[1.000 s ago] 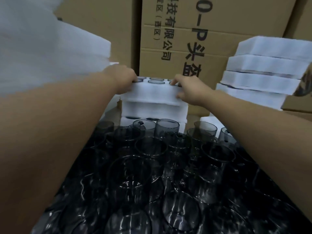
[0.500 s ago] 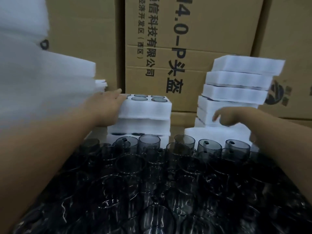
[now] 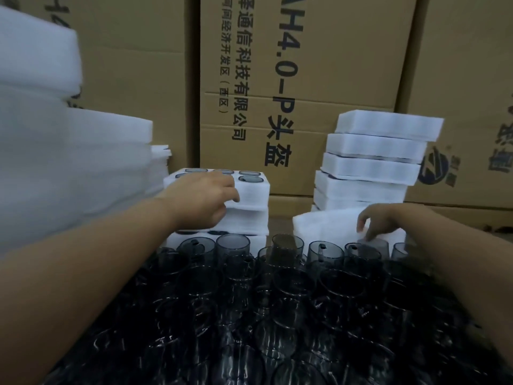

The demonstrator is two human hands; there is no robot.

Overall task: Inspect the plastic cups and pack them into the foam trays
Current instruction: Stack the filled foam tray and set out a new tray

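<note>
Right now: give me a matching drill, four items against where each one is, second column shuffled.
1 left hand
2 right hand
3 tall tray stack
4 loose cups

A dark mass in the foreground
B fingertips on the low foam tray
C grips the near edge of the filled tray
D right rear, in front of the cartons

Pairs: 1-C, 2-B, 3-D, 4-A

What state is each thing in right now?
left hand, grips the top tray's front edge
top tray, cups in its visible holes, sits on two trays
right hand, fingers curled onto the loose tray, grip unclear
loose tray, lies tilted
right stack, piled unevenly
cups, loose, unpacked heap
</note>
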